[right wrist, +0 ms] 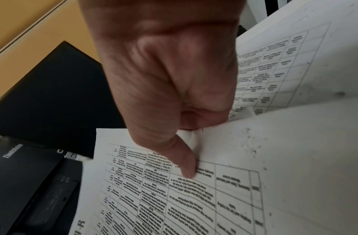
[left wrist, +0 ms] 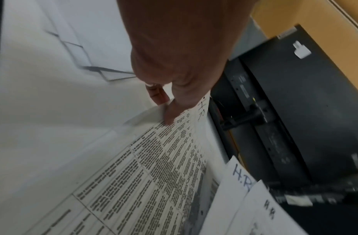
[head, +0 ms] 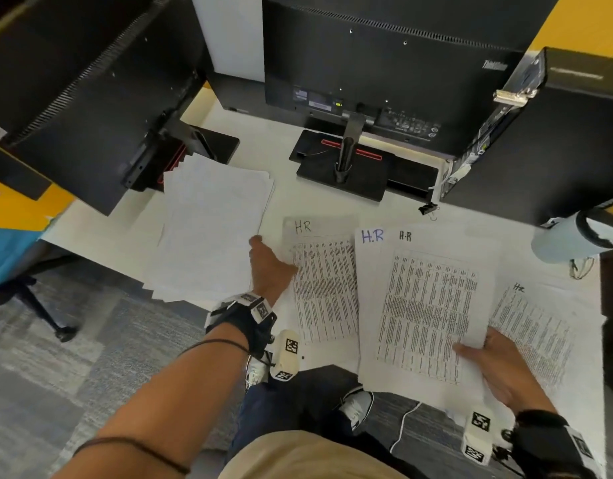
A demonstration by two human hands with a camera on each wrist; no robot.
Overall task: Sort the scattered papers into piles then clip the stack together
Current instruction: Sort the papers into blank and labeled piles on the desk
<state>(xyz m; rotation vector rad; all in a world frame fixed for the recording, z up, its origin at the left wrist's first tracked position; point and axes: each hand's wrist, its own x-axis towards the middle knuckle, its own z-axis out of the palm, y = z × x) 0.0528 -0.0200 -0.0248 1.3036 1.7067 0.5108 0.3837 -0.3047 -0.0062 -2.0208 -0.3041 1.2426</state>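
A loose pile of white papers lies on the left of the white desk. Beside it a printed sheet marked "HR" has its left edge lifted, pinched by my left hand, thumb on top. My right hand holds a printed "H.R" sheet by its lower right corner, thumb on top; a sheet with blue "H.R" lies under it. Another "HR" sheet lies far right. A small black binder clip sits behind the papers.
A monitor on a black stand rises at the back centre and another monitor at the left. A black computer case stands at the right, with a pale cup in front of it. A chair base is on the floor left.
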